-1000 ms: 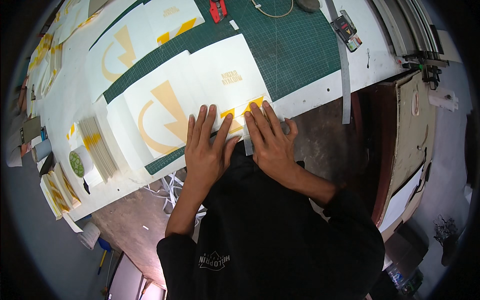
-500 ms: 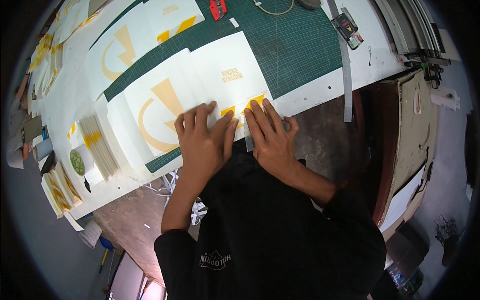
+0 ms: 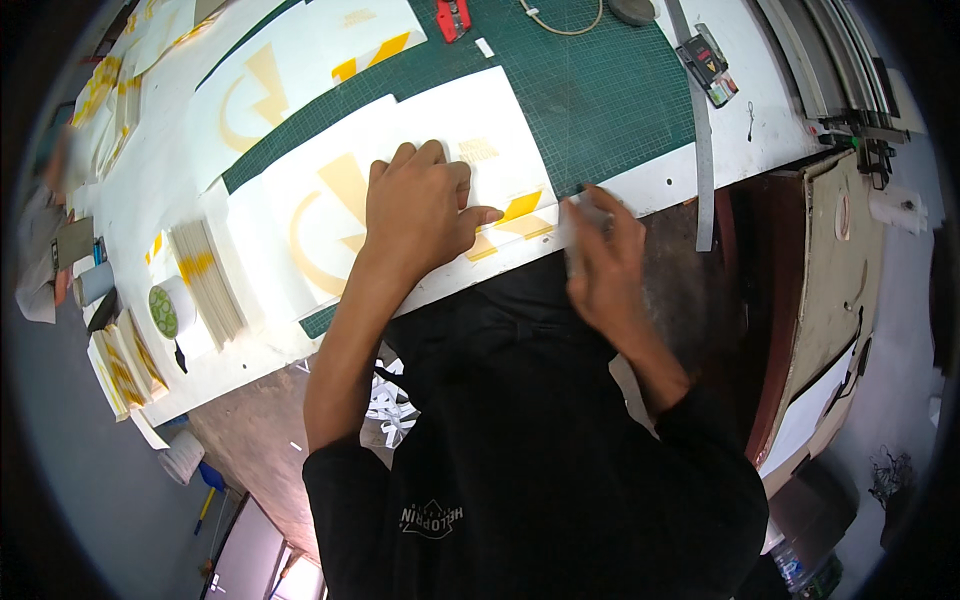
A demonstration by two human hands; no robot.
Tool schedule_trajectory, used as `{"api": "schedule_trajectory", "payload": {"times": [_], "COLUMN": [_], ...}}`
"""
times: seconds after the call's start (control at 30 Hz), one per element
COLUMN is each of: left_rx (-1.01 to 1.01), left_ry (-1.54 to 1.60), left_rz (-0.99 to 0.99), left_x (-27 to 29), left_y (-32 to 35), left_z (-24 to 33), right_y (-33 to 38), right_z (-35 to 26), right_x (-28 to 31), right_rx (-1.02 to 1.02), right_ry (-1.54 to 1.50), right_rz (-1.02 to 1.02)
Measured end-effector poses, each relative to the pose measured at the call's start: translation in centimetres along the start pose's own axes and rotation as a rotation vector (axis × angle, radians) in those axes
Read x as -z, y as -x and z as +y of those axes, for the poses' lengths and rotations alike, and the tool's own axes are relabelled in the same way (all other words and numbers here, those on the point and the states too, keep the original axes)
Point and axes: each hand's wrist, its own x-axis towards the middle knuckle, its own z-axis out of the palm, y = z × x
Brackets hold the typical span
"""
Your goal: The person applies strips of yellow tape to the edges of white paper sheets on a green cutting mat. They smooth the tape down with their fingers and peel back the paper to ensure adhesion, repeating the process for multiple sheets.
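Observation:
A white printed paper sheet (image 3: 420,120) with a pale orange emblem and yellow stripes lies on the green cutting mat (image 3: 610,120), its near edge folded into a narrow flap (image 3: 510,232). My left hand (image 3: 420,205) presses on the sheet with its fingers curled under. Its thumb stretches along the fold near the yellow stripe, and nothing shows in the hand. At the right end of the fold, my right hand (image 3: 608,262) is smeared by motion, its fingers closed around a small translucent flat piece (image 3: 576,232) that is blurred too.
Another printed sheet (image 3: 300,85) lies farther back. Folded paper stacks (image 3: 205,285) and a green-topped roll (image 3: 164,311) stand at left. A red cutter (image 3: 453,18), a steel ruler (image 3: 703,170) and a black tool (image 3: 706,62) lie at the back and right.
My right hand has moved right, off the yellow stripes to the sheet's right end. My left hand has curled its fingers and shifted slightly right and up over the sheet.

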Motion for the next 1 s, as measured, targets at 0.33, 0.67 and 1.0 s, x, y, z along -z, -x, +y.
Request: {"api": "schedule_trajectory", "payload": {"times": [0.33,0.67,1.0], "left_rx": [0.002,-0.075,-0.080], "left_ry": [-0.053,-0.028,-0.038], "left_rz": [-0.226,-0.131,-0.154], "left_x": [1.3,0.6,0.8], "left_y": [-3.0,-2.9,-2.9], "left_z": [-1.1,-2.0,-2.0], "right_y": [-2.1,-2.9,-2.7], "right_z": [-5.3,-8.5,-8.0], "right_x": [-0.9,-4.6,-4.7], "right_rx": [-0.540,-0.505,-0.507], "right_ry": [-0.984,-0.815,-0.691], "right_rz": [-0.345,-0.149,-0.163]}}
